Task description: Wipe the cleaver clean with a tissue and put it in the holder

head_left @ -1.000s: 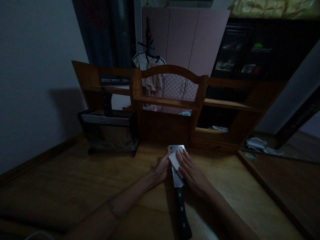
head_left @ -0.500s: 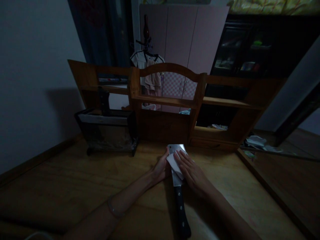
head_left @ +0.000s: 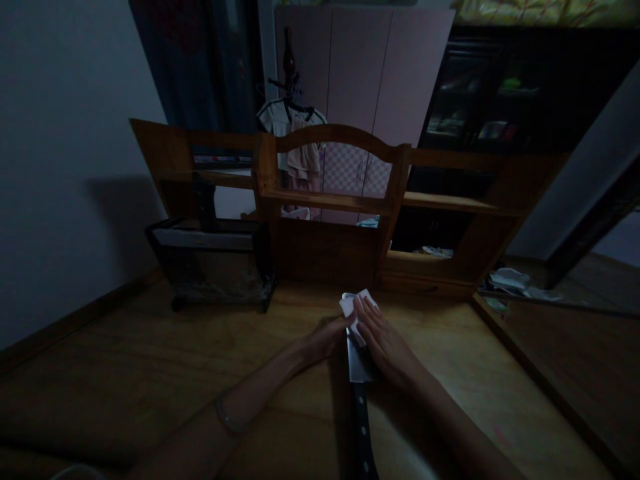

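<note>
A cleaver (head_left: 358,365) with a black riveted handle points away from me over the wooden tabletop, its handle toward my body. A folded white tissue or cloth (head_left: 355,308) covers the far part of its blade. My left hand (head_left: 332,337) grips the blade's left side, with its thumb at the white piece and the other fingers mostly hidden beneath. From the right, my right hand (head_left: 384,339) holds the white piece against the blade, fingers together and fairly flat. Only the near part of the blade and the handle show bare.
At the back left stands a dark knife block (head_left: 213,267) with a black-handled knife in it. A wooden shelf unit (head_left: 330,250) runs along the table's rear. Crumpled white items (head_left: 515,280) lie beyond the right edge. The room is dim.
The white piece has slid toward the blade's far end, with my right hand on it. My left thumb now lies at the white piece. The cleaver has shifted slightly toward me.
</note>
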Demonstrator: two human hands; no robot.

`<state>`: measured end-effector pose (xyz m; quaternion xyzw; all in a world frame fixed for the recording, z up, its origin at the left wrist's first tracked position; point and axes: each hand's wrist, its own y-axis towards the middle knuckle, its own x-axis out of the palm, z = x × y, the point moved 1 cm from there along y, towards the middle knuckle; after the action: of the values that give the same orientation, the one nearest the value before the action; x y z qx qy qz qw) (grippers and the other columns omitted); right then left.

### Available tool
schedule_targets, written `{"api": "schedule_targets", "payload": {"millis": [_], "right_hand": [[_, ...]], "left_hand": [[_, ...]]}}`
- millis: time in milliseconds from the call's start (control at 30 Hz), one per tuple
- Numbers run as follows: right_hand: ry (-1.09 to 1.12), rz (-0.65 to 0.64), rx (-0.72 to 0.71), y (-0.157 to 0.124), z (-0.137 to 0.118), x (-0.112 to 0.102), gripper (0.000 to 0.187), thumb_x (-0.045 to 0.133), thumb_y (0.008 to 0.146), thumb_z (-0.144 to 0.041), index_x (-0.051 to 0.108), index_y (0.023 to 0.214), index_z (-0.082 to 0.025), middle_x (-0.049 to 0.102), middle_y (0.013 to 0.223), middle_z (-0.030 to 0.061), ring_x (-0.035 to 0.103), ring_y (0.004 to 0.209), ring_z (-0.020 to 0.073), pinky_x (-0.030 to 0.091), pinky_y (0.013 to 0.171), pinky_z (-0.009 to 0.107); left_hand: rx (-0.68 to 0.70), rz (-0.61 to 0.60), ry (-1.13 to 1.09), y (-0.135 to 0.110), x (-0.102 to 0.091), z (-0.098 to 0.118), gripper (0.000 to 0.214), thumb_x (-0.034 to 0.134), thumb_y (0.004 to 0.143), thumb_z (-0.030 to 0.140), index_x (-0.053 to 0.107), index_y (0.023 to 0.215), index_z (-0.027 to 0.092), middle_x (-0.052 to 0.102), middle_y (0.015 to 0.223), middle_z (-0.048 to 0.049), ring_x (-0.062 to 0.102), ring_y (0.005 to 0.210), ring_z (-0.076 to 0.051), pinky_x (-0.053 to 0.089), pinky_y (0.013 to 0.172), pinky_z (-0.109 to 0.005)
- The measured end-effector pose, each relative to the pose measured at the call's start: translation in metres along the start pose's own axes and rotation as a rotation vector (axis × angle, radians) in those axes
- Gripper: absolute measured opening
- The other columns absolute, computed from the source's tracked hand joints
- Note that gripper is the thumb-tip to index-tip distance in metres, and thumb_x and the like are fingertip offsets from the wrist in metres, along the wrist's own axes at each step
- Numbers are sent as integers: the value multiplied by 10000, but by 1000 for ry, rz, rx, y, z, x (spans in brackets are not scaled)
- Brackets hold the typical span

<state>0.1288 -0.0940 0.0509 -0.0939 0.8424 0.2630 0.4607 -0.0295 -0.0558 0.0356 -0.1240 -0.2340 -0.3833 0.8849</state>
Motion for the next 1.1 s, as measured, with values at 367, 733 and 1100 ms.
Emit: {"api": "schedule_targets", "payload": {"millis": [367, 733, 1100], "right_hand": [[-22, -61, -41, 9, -9, -6, 484, 204, 995, -387, 119, 1464, -306, 150, 1541, -31, 84, 1424, 163, 68, 1166, 474], [-56, 184, 96, 3, 11, 6, 521, 237, 982, -397, 232, 1459, -185, 246, 1510, 61, 192, 1397, 227, 261, 1134, 473], [-171, 170, 54, -1, 1, 7, 491, 283, 977, -367, 368, 1411, -152, 342, 1473, 82, 210, 1398, 239, 264, 1134, 484]], "left_hand": [[39, -122, 470, -8, -3, 5, 664, 802, 601, 197, 556, 1215, 146, 615, 1112, -89, 530, 1094, -267, 389, 956, -400], [81, -147, 368, -13, 6, 11, 910, 808, 599, 193, 353, 1386, 236, 531, 1272, -88, 475, 1185, -276, 384, 982, -417], [99, -132, 444, -10, 2, 9, 782, 785, 621, 196, 432, 1319, 186, 587, 1160, -89, 526, 1097, -267, 412, 939, -402]]}}
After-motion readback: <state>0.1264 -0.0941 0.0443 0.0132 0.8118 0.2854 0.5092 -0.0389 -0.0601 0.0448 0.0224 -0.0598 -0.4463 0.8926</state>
